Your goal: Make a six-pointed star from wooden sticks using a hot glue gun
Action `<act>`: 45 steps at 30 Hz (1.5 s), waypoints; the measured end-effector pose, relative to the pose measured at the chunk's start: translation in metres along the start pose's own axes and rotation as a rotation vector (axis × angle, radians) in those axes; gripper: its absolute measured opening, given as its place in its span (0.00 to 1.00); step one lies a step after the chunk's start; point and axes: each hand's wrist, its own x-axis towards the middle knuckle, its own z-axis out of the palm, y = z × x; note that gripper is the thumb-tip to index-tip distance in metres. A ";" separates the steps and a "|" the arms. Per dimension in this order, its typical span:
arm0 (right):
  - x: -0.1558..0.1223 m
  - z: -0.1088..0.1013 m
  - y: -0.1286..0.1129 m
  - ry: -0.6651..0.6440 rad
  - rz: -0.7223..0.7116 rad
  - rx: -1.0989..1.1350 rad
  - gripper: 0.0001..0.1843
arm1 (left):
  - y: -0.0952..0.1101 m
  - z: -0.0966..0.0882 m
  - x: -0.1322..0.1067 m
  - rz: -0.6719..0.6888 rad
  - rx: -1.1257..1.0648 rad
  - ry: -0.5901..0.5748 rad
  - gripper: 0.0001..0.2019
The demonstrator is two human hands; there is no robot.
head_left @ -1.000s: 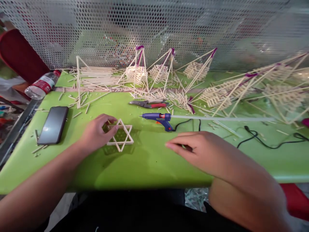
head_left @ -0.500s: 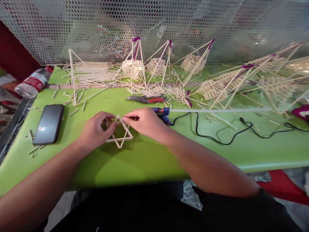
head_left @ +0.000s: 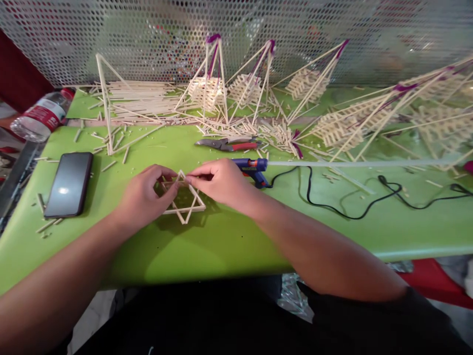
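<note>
A six-pointed star of thin wooden sticks [head_left: 185, 211] lies on the green table [head_left: 221, 246] in front of me. My left hand [head_left: 146, 195] grips its left side, with the fingers curled over the sticks. My right hand [head_left: 221, 182] comes in from the right, its thumb and fingertips pinched at the star's upper point. Both hands hide part of the star. Just past my right hand lies a blue hot glue gun [head_left: 251, 170], with a long glue stick [head_left: 351, 163] running to the right.
Red-handled pliers [head_left: 225, 144] lie beyond the hands, and a black phone [head_left: 69, 185] lies to the left. A black cord [head_left: 351, 209] trails right. Loose sticks and several stick structures with purple ties crowd the back, before a perforated metal screen [head_left: 236, 29]. A plastic bottle [head_left: 40, 114] lies back left.
My right hand has moved in from the table's right side to pinch the star's top. My left hand stays on the star. The view has tilted slightly, shifting the scene.
</note>
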 end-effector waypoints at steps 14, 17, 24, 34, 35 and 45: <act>0.001 0.003 0.001 0.027 -0.024 -0.016 0.08 | -0.003 0.005 -0.001 0.024 -0.004 0.052 0.13; 0.001 0.003 0.001 0.029 -0.033 -0.021 0.07 | -0.005 0.005 -0.002 0.028 -0.002 0.058 0.11; 0.000 0.002 0.003 0.018 -0.048 -0.026 0.08 | -0.006 0.006 -0.003 0.030 0.001 0.076 0.10; 0.002 0.000 0.003 -0.002 -0.055 -0.029 0.09 | -0.001 0.006 -0.003 0.024 0.011 0.088 0.09; 0.002 0.000 0.003 -0.001 -0.057 -0.031 0.09 | -0.001 0.006 -0.003 0.023 0.015 0.087 0.09; 0.002 0.000 0.004 0.000 -0.064 -0.030 0.09 | -0.001 0.007 -0.003 -0.007 0.018 0.087 0.10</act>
